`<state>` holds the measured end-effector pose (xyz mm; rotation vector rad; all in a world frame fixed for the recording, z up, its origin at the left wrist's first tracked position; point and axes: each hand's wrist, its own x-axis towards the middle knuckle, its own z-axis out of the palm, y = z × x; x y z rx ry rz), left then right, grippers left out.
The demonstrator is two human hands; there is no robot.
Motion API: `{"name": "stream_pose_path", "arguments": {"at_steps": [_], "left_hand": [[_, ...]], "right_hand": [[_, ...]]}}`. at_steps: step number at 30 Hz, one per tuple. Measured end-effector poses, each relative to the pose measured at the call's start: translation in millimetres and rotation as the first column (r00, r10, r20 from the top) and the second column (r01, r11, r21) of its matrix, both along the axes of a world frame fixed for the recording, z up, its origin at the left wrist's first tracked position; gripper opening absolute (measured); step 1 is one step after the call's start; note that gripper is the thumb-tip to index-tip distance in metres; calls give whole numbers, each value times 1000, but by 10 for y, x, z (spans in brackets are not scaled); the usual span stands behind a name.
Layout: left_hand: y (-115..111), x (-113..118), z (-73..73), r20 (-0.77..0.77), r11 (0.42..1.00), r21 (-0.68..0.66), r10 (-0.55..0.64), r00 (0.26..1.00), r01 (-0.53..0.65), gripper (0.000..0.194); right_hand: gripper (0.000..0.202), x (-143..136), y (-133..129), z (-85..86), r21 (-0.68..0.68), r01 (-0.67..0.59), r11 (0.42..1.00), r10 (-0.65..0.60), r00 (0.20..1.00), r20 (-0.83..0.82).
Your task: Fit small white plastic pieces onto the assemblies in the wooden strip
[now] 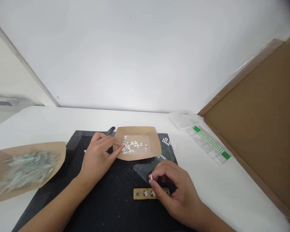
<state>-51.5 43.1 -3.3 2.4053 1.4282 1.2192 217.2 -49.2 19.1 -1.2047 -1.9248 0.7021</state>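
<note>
My left hand (100,153) reaches over the left rim of a small brown paper tray (136,156), thumb and index finger pinched at the edge of a pile of small white pieces (132,146). Whatever those fingertips hold is too small to make out. Lower right, my right hand (174,185) pinches a small white piece (151,177) between thumb and fingertips. Just below it lies a narrow tan strip (137,194) with round recesses, some with white pieces in them; its right part is partly hidden by my fingers.
A black mat (99,206) lies under the work. At left stands a larger paper tray (62,146) of clear-greenish slivers. White dots (166,141), a green-labelled clear plastic pack (211,141), a clear plastic tray (183,119) and a cardboard box (261,122) are at right. A dark tool (110,130) lies behind my left hand.
</note>
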Motion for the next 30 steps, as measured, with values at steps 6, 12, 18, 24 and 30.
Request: {"name": "stream_pose_path", "arguments": {"at_steps": [6, 12, 18, 24, 30], "left_hand": [[-62, 28, 91, 97, 998, -16, 67, 993, -66, 3], [-179, 56, 217, -3, 887, -56, -460, 888, 459, 22], [-289, 151, 92, -72, 706, -308, -686, 724, 638, 44], [-296, 162, 73, -127, 724, -340, -667, 734, 600, 49], [-313, 153, 86, -123, 726, -362, -659, 742, 585, 46]], "right_hand": [[7, -27, -16, -7, -10, -1, 1000, 1, 1000, 16], [9, -71, -14, 35, -40, -30, 999, 33, 996, 78], [12, -95, -16, -25, -96, -75, 993, 86, 989, 116], [15, -177, -34, -63, -68, -74, 995, 83, 986, 141], [10, -229, -46, -106, -81, -66, 995, 78, 983, 163]]}}
